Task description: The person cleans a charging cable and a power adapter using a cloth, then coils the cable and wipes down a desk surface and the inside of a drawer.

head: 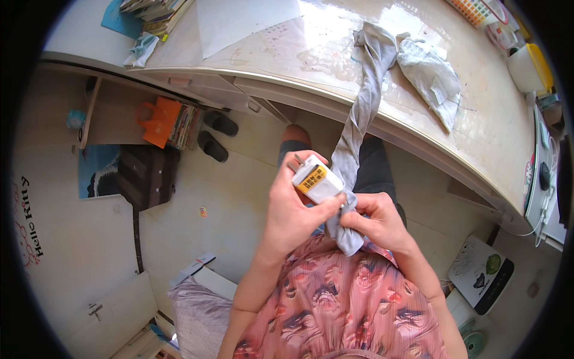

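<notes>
My left hand [293, 211] holds a white power plug [319, 180] with two metal prongs pointing up and left. A yellow label with writing sits on its face. Pinched in my right hand [374, 220], close beside the plug, is the bunched lower end of a twisted grey cloth [361, 110]. That cloth runs up over the front edge of the desk and lies on its top. My left thumb rests where plug and cloth meet; whether the two are joined cannot be told. A crumpled whitish cloth [428, 76] lies on the desk beside the grey one.
The worn desk [269, 56] curves across in front of me, with papers [246, 22] on it. Slippers [217, 123], an orange bag [162, 121] and a dark brown case [148, 175] are at left. At lower right stands a white-and-black appliance [477, 273].
</notes>
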### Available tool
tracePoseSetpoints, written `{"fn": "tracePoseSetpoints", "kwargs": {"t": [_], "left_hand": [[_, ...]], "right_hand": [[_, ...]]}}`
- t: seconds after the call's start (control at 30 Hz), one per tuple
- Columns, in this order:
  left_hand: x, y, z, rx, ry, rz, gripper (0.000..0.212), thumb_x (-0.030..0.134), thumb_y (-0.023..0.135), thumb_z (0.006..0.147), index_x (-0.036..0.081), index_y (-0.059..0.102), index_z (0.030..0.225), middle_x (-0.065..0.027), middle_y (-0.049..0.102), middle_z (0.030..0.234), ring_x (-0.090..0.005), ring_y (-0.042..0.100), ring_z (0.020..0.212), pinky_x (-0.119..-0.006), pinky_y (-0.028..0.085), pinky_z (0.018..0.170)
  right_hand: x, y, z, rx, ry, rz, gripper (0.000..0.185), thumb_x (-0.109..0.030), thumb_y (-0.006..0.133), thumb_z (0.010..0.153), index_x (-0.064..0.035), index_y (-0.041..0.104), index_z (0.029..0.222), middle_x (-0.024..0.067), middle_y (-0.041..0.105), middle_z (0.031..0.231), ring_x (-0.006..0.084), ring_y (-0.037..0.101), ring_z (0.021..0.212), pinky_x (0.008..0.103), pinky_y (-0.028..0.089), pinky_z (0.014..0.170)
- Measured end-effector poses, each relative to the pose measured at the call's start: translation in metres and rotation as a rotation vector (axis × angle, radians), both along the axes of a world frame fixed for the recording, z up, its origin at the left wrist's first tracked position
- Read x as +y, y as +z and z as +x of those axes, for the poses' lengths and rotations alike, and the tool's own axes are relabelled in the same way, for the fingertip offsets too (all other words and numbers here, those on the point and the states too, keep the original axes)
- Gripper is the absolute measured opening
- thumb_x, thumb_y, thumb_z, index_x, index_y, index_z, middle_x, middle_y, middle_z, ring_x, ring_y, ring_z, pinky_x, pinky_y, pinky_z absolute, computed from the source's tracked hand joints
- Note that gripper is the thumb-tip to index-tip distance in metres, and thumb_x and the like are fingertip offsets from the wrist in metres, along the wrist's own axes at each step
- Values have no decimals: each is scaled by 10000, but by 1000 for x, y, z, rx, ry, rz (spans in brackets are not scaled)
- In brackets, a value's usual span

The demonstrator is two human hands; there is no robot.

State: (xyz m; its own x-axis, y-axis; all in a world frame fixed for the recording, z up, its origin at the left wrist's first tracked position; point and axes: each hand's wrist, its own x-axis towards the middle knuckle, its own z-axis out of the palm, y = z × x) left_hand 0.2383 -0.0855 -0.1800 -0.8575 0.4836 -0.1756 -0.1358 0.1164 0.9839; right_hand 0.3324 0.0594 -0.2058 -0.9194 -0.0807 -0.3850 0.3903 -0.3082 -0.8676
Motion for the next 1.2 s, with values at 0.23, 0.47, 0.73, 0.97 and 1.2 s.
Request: {"fn": "tracePoseSetpoints", "kwargs": {"t": [0.23,0.47,0.73,0.97,1.2], "left_hand": [[-15,6,-22,-131,161,153,525,-70,703,676,39,456,1126,-103,624,856,-171,653,718,-249,521,601],[-47,18,-46,-65,287,241,504,-60,678,709,32,416,1128,-143,625,865,-234,666,721,-280,538,597],[-33,-3,-34,-75,-178,467,524,-60,752,666,16,406,1053,-156,605,892,-214,648,793,-324,535,732],[-45,2,-45,-45,-165,545,655,-116,733,640,49,356,1149,-158,560,985,-266,650,782,-341,541,715],[-26,-5,-30,-354,-29,685,433,487,393,941,99,413,1133,-91,441,881,-210,533,565,-273,402,476]], "right_hand": [[-2,2,2,-24,114,238,190,-196,671,827,-15,684,881,27,635,689,22,529,621,218,440,581],[8,-25,25,124,256,376,202,-213,673,798,-11,662,794,79,565,640,190,540,587,312,415,566],[-11,5,-26,315,98,224,176,-157,668,806,12,632,771,96,543,631,187,517,549,303,407,527],[-19,-15,6,315,62,258,217,-199,720,744,-12,610,734,95,516,628,250,500,586,344,406,538],[-8,-10,7,671,35,775,237,-186,786,629,-61,604,714,55,513,613,224,486,581,309,405,505]]}}
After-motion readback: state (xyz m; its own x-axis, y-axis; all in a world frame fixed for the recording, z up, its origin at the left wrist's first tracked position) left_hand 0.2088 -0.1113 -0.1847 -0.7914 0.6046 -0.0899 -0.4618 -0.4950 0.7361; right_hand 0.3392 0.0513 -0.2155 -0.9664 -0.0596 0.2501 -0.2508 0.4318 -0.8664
